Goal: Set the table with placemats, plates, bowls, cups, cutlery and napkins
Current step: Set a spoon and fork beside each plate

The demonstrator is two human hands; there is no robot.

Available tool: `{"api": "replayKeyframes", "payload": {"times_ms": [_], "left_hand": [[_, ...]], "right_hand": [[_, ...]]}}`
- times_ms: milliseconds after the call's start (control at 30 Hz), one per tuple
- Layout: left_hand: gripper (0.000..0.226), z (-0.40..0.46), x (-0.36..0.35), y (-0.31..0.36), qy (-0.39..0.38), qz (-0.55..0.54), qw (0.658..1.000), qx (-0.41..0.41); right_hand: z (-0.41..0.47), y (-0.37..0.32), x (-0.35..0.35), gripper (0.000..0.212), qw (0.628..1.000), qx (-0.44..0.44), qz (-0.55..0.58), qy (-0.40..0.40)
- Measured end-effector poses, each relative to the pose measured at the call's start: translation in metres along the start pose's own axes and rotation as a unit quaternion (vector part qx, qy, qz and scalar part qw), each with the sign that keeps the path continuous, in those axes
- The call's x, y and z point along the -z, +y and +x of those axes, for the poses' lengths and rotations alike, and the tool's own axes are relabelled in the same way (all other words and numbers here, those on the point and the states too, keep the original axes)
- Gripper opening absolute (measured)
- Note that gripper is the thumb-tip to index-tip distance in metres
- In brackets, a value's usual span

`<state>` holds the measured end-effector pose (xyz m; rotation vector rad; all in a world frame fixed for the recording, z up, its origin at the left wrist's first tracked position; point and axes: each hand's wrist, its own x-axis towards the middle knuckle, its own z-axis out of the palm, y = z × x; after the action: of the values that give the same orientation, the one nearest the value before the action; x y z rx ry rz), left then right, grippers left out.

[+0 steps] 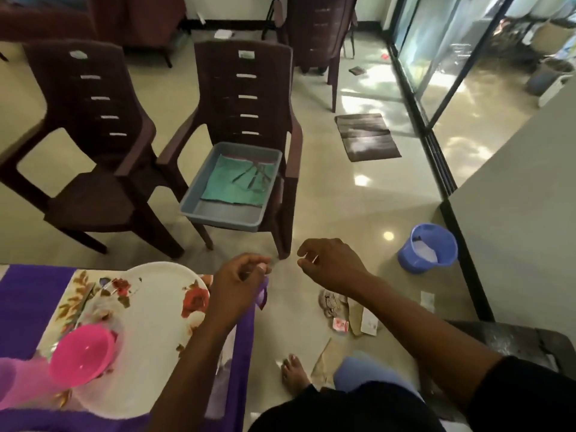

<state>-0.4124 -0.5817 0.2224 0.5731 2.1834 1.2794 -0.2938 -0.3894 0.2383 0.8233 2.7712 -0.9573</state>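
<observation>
Pinching the corner of the purple cloth [246,310] at the edge of the surface [18,304], the left hand [240,282] has its fingers [261,268] curled together on the fabric, which hangs down just below them. Immediately to the left of those fingers lies the white floral plate [149,310], resting on the floral placemat [78,294]; further down and left of them a pink bowl [82,353] sits on the plate's near side, and a pink cup [12,381] stands at the picture's edge beside it. The right hand [330,265] hovers over the floor, near the left hand but apart from it. Its fingers [307,255] are loosely bent, thumb and forefinger close together, and whether they hold anything cannot be told. Well beyond both sets of fingers, a grey tray [202,194] rests on a brown chair [246,88], carrying a green napkin [227,182] with cutlery [252,176] lying on it.
</observation>
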Motion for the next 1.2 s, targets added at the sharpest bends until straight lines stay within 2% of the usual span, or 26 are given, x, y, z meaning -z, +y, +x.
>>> {"api": "replayKeyframes", "payload": {"times_ms": [167,400,567,667,733,767,833,967,1200], "left_hand": [[0.016,0.067,0.021,0.009,0.000,-0.020,1.000,0.021],[0.018,0.171,0.031,-0.001,0.032,-0.043,0.997,0.056],[0.017,0.267,0.010,-0.006,0.076,-0.061,0.988,0.122],[0.019,0.325,-0.011,-0.007,0.066,-0.052,0.981,0.174],[0.007,0.366,-0.020,-0.010,0.064,-0.047,0.976,0.201],[0.014,0.387,-0.024,-0.013,0.066,-0.040,0.974,0.211],[0.033,0.420,-0.030,-0.023,0.078,-0.035,0.968,0.237],[0.012,0.486,-0.039,-0.056,0.088,0.005,0.962,0.257],[0.020,0.557,-0.041,-0.135,0.071,0.060,0.958,0.272]], "right_hand": [[0.093,-0.013,-0.001,0.019,0.999,0.025,0.012,-0.034],[0.230,0.001,-0.002,0.015,0.992,0.065,-0.036,-0.099],[0.352,0.026,0.017,0.022,0.982,0.079,-0.089,-0.149],[0.418,0.039,0.023,0.020,0.970,0.102,-0.123,-0.186],[0.464,0.046,0.020,0.021,0.955,0.130,-0.152,-0.218],[0.486,0.048,0.017,0.023,0.948,0.145,-0.165,-0.229],[0.520,0.053,0.010,0.031,0.943,0.160,-0.173,-0.236],[0.596,0.065,-0.013,0.036,0.929,0.175,-0.186,-0.268],[0.714,0.095,-0.071,0.041,0.899,0.192,-0.249,-0.306]]}}
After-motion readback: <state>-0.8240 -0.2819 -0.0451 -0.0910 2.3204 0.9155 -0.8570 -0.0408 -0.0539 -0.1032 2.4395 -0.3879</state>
